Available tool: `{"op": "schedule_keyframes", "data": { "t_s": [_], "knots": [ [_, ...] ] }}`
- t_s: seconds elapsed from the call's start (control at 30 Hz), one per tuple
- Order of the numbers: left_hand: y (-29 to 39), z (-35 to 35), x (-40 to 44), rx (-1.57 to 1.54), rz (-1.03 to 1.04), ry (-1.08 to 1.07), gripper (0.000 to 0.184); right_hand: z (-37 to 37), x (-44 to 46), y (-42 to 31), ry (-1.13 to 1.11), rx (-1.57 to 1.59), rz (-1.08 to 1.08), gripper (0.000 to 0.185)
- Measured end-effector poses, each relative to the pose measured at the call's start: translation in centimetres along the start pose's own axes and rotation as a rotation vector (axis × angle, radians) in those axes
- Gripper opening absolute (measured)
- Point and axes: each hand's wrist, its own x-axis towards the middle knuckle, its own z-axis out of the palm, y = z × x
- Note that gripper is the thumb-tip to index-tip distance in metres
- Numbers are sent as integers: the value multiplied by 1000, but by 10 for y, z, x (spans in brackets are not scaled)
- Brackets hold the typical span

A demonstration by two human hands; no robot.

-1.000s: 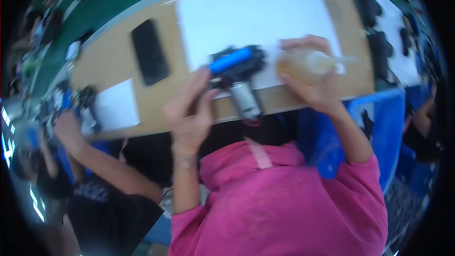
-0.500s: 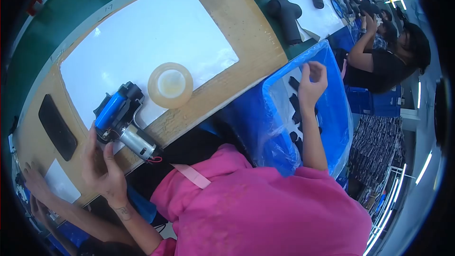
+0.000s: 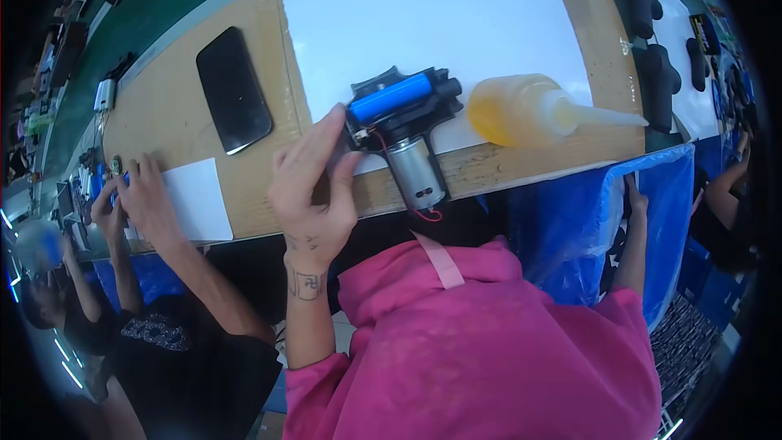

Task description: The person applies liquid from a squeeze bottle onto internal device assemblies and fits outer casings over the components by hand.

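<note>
My left hand (image 3: 314, 183) is closed at the left end of a black plastic housing (image 3: 387, 118), its thumb and fingers against the edge. A blue cylindrical battery (image 3: 391, 98) lies in the housing. Below it is a silver motor (image 3: 415, 169) with thin red wires at its end. The assembly lies at the table's front edge, partly over a white sheet (image 3: 432, 12). My right hand (image 3: 637, 195) is down inside a blue plastic-lined bin (image 3: 562, 220) at the right. The liner and blur hide its fingers.
A translucent bottle (image 3: 521, 110) of yellowish liquid, with a long nozzle, lies right of the assembly. A black phone (image 3: 234, 90) is at the left. A co-worker's hands (image 3: 138, 191) are near a smaller white sheet (image 3: 199, 200). Dark grey T-shaped parts (image 3: 656, 81) lie at upper right.
The head view has swung left, so the table appears further right. My right hand has gone from above the bin opening down into it. My left hand stays at the housing.
</note>
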Motion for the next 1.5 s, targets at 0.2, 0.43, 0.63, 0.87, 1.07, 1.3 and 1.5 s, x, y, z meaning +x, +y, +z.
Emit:
{"op": "schedule_keyframes", "data": {
  "t_s": [0.2,0.43,0.63,0.87,1.07,1.3,1.5],
  "knots": [
    [-3,0,-1,32,55,12,47,21,5,10,92,-96,-28,99],
    [-3,5,-2,20,81,27,47,15,-19,-17,115,68,-740,56],
    [-2,3,-3,36,74,39,46,12,26,-40,-147,-101,-1008,46],
    [2,3,-3,61,60,40,43,19,12,-35,-403,164,-899,49],
    [2,-2,-1,14,-53,-10,44,65,79,8,-210,347,-1029,56],
    [2,-1,-1,10,-63,8,44,-33,-15,-38,-229,-286,-1005,82],
    [2,-1,-2,-3,-83,22,43,-218,-169,-103,-554,-59,-760,120]
  ]
}}
